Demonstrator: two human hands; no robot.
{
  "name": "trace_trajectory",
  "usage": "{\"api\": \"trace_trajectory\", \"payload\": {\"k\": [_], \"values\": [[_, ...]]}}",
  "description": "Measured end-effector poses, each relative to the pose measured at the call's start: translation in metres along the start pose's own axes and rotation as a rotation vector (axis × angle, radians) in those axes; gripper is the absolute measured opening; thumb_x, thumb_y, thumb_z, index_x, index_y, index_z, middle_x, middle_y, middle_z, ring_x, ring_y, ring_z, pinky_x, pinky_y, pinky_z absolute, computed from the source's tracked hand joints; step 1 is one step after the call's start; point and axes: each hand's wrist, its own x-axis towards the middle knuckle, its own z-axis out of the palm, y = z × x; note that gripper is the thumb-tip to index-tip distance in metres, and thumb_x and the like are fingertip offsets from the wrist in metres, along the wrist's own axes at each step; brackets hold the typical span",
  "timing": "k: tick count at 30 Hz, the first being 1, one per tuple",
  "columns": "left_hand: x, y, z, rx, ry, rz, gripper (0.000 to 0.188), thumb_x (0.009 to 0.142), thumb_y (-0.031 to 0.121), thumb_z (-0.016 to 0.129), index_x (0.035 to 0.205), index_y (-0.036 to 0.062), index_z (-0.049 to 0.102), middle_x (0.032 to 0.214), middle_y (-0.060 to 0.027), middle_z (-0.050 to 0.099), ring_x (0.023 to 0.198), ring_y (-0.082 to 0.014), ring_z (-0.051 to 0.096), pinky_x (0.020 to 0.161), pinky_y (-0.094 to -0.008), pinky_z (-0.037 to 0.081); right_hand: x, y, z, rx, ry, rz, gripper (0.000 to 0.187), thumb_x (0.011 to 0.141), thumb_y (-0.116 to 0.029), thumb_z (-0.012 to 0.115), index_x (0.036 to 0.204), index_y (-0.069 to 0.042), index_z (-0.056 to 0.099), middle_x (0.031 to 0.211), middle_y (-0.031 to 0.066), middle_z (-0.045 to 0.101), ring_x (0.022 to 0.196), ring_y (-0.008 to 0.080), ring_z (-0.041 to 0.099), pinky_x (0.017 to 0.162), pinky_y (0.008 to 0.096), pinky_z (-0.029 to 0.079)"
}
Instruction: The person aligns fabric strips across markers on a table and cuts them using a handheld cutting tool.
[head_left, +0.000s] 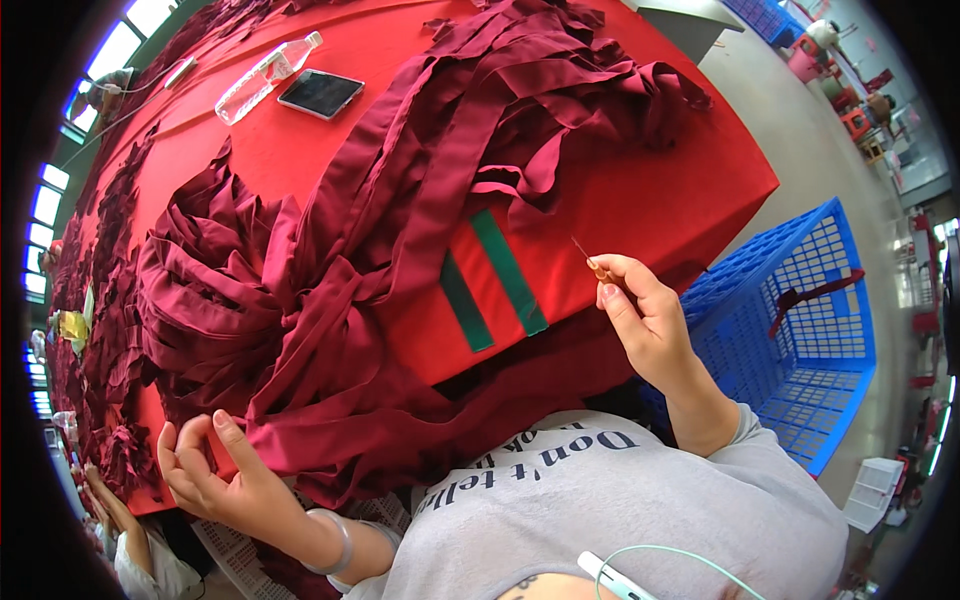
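Note:
My right hand (648,318) is raised above the table's front edge. Its thumb and index finger pinch a small pointed tool (598,270) with a thin metal tip and a short amber handle; its exact kind is too small to tell. Palm up at the lower left, my left hand (222,482) has its fingers apart and slightly curled, holding nothing. It is beside a long strip of dark red fabric (320,435) that drapes over the front edge; whether they touch I cannot tell. A gathered bundle of the same strips (215,290) lies beyond that hand.
Two green tape strips (508,275) mark the red-covered table (715,190). A phone (321,93) and clear plastic bottle (268,76) lie farther back. A blue crate (800,310) stands at the right. Another person's arm (120,510) shows at the far lower left.

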Motion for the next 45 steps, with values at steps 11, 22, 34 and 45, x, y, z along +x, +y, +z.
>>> {"api": "trace_trajectory", "payload": {"k": [11, 22, 34, 45], "values": [[-0.015, 0.136, 0.105, -0.529, -0.528, 0.124, 0.022, 0.085, 0.018, 0.072, 0.102, 0.0056, 0.067, 0.097, -0.0078, 0.063, 0.091, -0.027, 0.061, 0.078, -0.0386, 0.05, -0.011, 0.01, 0.002, 0.097, 0.011, -0.099, 0.036, 0.084, -0.002, 0.072, 0.07, -0.007, 0.04, 0.066, -0.0018, 0.04, 0.059, 0.005, 0.033, 0.05, 0.0248, 0.029], [-0.034, 0.107, 0.072, -1.081, -0.431, 0.377, 0.017, 0.076, 0.0, 0.063, 0.091, 0.007, 0.06, 0.077, -0.0064, 0.056, 0.078, -0.0252, 0.058, 0.101, -0.0432, 0.037, 0.021, 0.007, 0.03, 0.527, -0.284, 0.504, 0.031, 0.103, -0.029, 0.054, 0.107, 0.0, 0.066, 0.065, 0.0035, 0.06, 0.051, 0.0073, 0.051, 0.044, 0.0216, 0.037], [-0.041, 0.099, 0.059, -0.599, -0.519, 0.234, 0.068, 0.079, 0.031, 0.075, 0.138, 0.0045, 0.053, 0.114, -0.0148, 0.051, 0.11, -0.0337, 0.049, 0.107, -0.0507, 0.031, 0.059, 0.007, 0.037, 1.27, -0.061, 0.539, 0.01, 0.087, -0.011, 0.069, 0.084, -0.008, 0.061, 0.073, 0.0006, 0.054, 0.064, 0.0114, 0.054, 0.046, 0.0247, 0.036], [-0.038, 0.129, 0.049, -0.964, -0.409, 0.574, 0.031, 0.079, 0.003, 0.066, 0.11, 0.0047, 0.071, 0.097, -0.0064, 0.065, 0.085, -0.023, 0.064, 0.079, -0.036, 0.051, 0.017, 0.015, 0.0, 1.378, -0.263, 0.321, 0.033, 0.095, -0.038, 0.062, 0.107, -0.008, 0.067, 0.076, 0.0078, 0.065, 0.071, 0.0202, 0.058, 0.051, 0.0297, 0.049]]}}
